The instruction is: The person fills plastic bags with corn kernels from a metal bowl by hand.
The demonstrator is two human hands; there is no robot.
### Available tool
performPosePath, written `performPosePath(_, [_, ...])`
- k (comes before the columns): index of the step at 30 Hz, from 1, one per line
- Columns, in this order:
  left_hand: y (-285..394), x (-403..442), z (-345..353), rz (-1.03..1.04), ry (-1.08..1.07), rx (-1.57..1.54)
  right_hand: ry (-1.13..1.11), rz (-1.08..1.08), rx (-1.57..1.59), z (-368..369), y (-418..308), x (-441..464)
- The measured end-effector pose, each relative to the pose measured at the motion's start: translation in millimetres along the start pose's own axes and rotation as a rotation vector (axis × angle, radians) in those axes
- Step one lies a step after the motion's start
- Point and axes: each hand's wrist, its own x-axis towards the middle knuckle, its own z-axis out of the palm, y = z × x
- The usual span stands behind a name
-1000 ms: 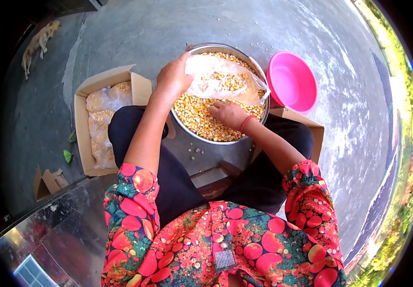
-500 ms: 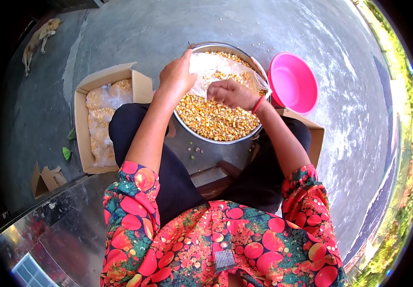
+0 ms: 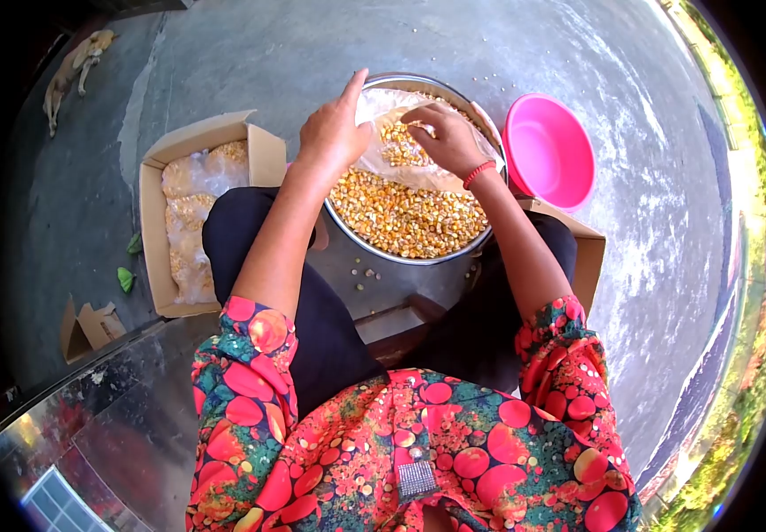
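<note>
A round metal basin (image 3: 418,260) full of yellow corn kernels (image 3: 400,217) stands between my knees. On the kernels lies a clear plastic bag (image 3: 374,158) with some corn in it. My left hand (image 3: 331,135) is at the bag's left edge and holds it there, index finger stretched along the basin's rim and thumb pointing inward. Over the bag's corn hovers my right hand (image 3: 449,142), a red band on its wrist, its bent fingers and thumb apart. I see nothing held in it.
A cardboard box (image 3: 159,248) with filled bags of corn (image 3: 189,213) stands on the left. To the right are a pink plastic tub (image 3: 549,151) and another box (image 3: 589,257), partly behind my knee. A dog (image 3: 75,75) lies at the far left; stray kernels dot the floor.
My right hand has moved up and slightly right from the loose corn to over the bag, its closed fingers now apart. The left hand has shifted little; more corn shows at the bag.
</note>
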Motion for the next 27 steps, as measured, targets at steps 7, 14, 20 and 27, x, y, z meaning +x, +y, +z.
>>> performPosePath(7, [-16.0,9.5,4.4,0.366,0.268,-0.292,-0.749,0.03,0.58,-8.5,-53.5,-28.1])
performPosePath(14, [-24.0,14.5,6.6,0.389,0.143,-0.362,-0.467,-0.192,-0.234,49.1,-33.3,-69.5])
performPosePath(20, [-18.5,3.8,13.5,0.282,0.266,0.029,-0.498,-0.265,-0.315,50.4,-19.5,-76.8])
performPosePath(27, [-18.7,6.0,11.7,0.199,0.141,-0.083,-0.522,-0.209,-0.376,59.8,2.3,-85.0])
